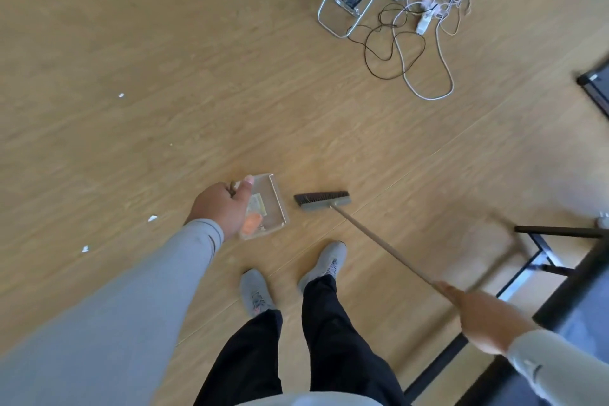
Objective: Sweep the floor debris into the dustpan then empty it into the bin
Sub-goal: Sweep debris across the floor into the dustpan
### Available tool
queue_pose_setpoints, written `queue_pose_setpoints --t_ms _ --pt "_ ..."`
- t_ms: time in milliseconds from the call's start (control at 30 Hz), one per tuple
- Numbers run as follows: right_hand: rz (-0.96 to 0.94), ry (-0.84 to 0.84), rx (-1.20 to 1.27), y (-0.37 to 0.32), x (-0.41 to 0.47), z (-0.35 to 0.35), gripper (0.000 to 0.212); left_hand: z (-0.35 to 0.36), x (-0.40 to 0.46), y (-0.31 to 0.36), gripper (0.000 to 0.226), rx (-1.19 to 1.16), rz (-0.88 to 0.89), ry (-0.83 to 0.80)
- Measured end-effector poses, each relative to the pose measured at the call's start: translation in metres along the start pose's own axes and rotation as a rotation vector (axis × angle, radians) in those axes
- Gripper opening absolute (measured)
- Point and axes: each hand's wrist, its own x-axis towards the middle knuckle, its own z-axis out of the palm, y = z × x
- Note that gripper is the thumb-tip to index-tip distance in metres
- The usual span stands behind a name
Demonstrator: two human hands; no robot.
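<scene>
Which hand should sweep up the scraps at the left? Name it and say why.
Right. The right hand already grips the broom handle, while the left hand holds the dustpan, which already has debris. White scraps lie left of it.

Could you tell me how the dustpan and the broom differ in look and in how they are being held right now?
The dustpan is clear and boxy; the broom has a dark bristle head on a long wooden stick. The left hand holds the dustpan close by its near end; the right hand grips the broom far up its stick. Both are low at the floor, side by side.
</scene>
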Motion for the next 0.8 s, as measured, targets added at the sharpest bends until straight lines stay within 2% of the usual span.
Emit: queue_pose_setpoints --t_ms 167,333,467,567,667,733,800 --pt "0.014 0.092 0.247 0.038 -0.017 -0.028 0.061 -0.018 -0.007 -0.001 0.066 -0.048 -0.005 -0.035" --pt "0.102 -0.032 0.663 0.041 -0.002 -0.017 0.048 -0.020 -0.015 -0.002 0.064 0.014 0.051 -0.084" --pt "0.088 -0.003 0.636 -0.014 0.042 0.011 0.050 0.002 -0.019 0.001 0.065 0.060 0.054 -0.087" --pt "0.043 -0.090 0.615 -0.082 0.051 0.041 0.058 0.016 -0.016 0.003 0.068 0.072 0.059 -0.054" --pt "-0.026 -0.169 0.568 -0.126 0.023 0.065 0.064 0.016 -0.013 0.004 0.069 0.084 0.071 -0.044" --pt "-0.077 -0.244 0.609 -0.122 0.001 0.068 0.061 0.015 -0.012 0.004 0.068 0.079 0.066 -0.040" --pt "-0.088 -0.324 0.741 -0.090 -0.014 0.055 0.063 0.017 -0.013 0.006 0.067 0.079 0.057 -0.052"
